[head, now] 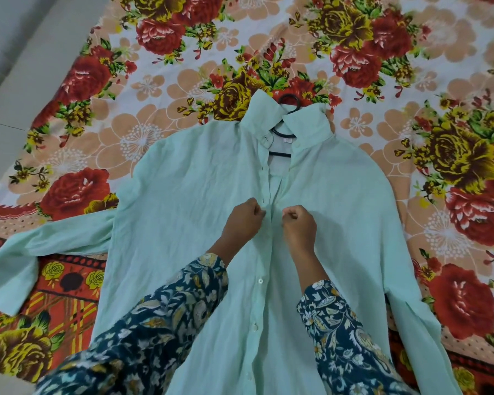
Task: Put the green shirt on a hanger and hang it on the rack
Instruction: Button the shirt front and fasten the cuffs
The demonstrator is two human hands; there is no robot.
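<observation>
Head view of the green shirt [200,218] laid front-up and flat on a floral bedsheet [160,89], collar toward 12 o'clock and hem toward 6 o'clock. A dark hanger [290,102] sits inside the neck opening; its hook projects past the collar at 12 o'clock and its bar crosses the open neckline. Both forearms, in dark blue floral sleeves [160,315], enter from 6 o'clock and converge at the shirt's middle. The left hand [241,220] is curled into a fist, fingertips pinching the left edge of the front opening; the right hand [298,223] mirrors it, pinching the right edge. The two hands lie close together, separated only by the narrow placket gap. Buttons below the hands appear fastened. One shirt sleeve extends toward 9 o'clock, the other toward 4 o'clock.
</observation>
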